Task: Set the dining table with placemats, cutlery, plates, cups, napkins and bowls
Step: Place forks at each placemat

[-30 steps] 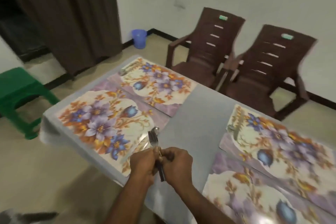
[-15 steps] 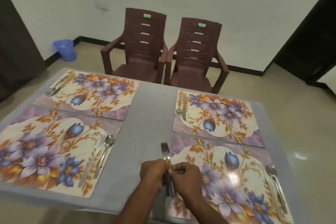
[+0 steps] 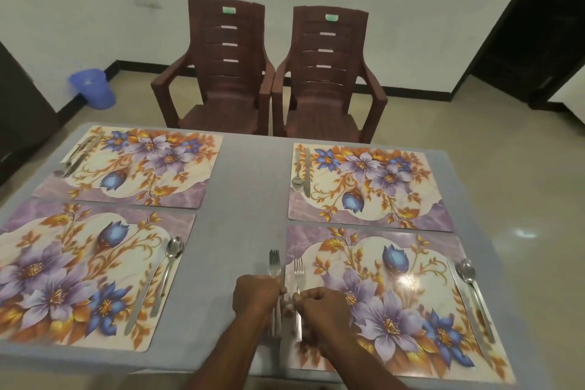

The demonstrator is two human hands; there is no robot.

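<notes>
On near-right placemat [image 3: 395,294], fork [image 3: 298,269] pinched by right hand [image 3: 319,304], tines beyond grip

Home dining rm: placemats [image 3: 129,168], chairs [image 3: 221,73]

My two forearms come in from the near edge, bare as far as they show, with no sleeve on either. My left hand [image 3: 258,293] and right hand [image 3: 319,305] are bare too: no glove on them, and I see no ring, watch or band at the wrists
</notes>
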